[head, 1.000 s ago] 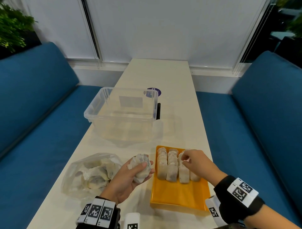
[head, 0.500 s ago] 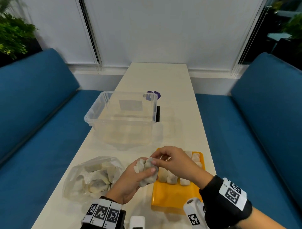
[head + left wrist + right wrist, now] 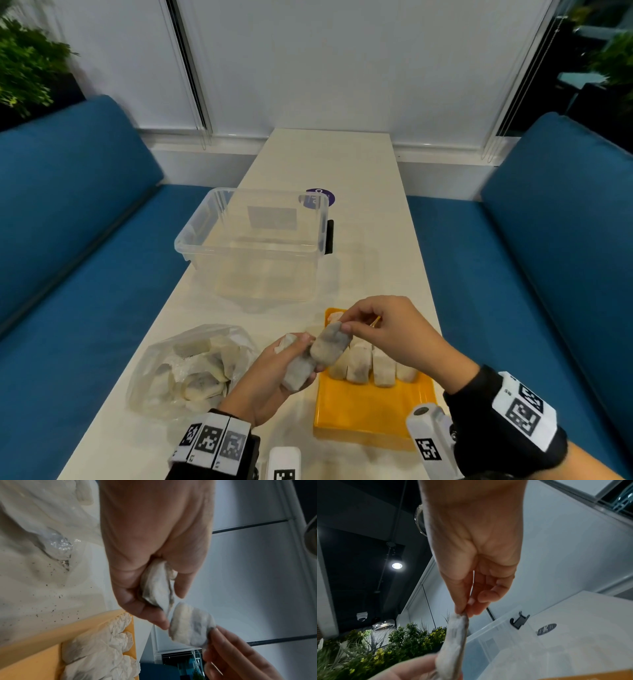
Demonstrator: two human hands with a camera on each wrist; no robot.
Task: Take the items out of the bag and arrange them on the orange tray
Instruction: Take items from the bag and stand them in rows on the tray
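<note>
My left hand (image 3: 308,353) grips a small bunch of pale, grey-speckled sachets (image 3: 298,373) just left of the orange tray (image 3: 363,407). My right hand (image 3: 344,323) pinches the top edge of one sachet (image 3: 330,344), which still touches the bunch. The left wrist view shows the held bunch (image 3: 156,586) and the pinched sachet (image 3: 190,624) at its tip. In the right wrist view the sachet (image 3: 453,642) hangs edge-on from thumb and forefinger. A row of sachets (image 3: 373,365) stands across the tray's far half. The clear bag (image 3: 191,370) with more sachets lies at the left.
An empty clear plastic box (image 3: 253,240) stands beyond the tray and bag, with a purple sticker (image 3: 320,197) behind it. The narrow white table (image 3: 335,161) runs between two blue sofas (image 3: 75,246). The tray's near half is bare orange.
My right hand left the row on the tray, came over to the left hand and pinched one sachet from the bunch. The left hand has stayed beside the tray.
</note>
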